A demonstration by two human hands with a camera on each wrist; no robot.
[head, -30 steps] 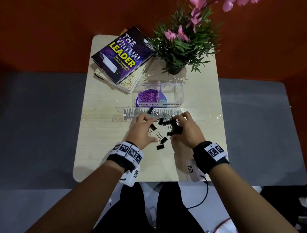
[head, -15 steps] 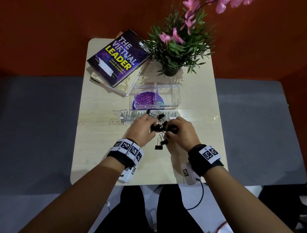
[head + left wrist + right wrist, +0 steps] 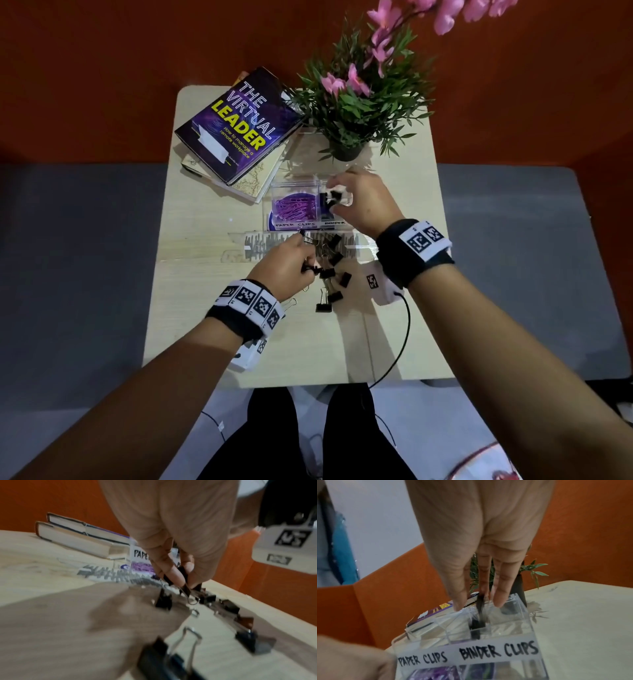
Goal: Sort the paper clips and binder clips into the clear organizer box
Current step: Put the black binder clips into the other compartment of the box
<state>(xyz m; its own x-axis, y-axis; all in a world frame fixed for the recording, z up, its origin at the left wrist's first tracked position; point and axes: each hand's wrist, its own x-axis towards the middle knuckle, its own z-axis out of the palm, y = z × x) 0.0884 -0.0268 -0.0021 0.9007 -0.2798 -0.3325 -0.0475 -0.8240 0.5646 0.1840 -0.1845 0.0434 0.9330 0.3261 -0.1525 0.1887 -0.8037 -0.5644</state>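
Right hand [image 3: 363, 202] extended toward 12 o'clock, raised off the surface, fingers [image 3: 500, 588] pointing down, nearly straight and loosely spread. Left hand [image 3: 287, 267] lower and nearer the body, at about 8 o'clock from the right, fingertips [image 3: 173, 574] pinched together, curled downward. Both wrists carry black bands with white marker tags.
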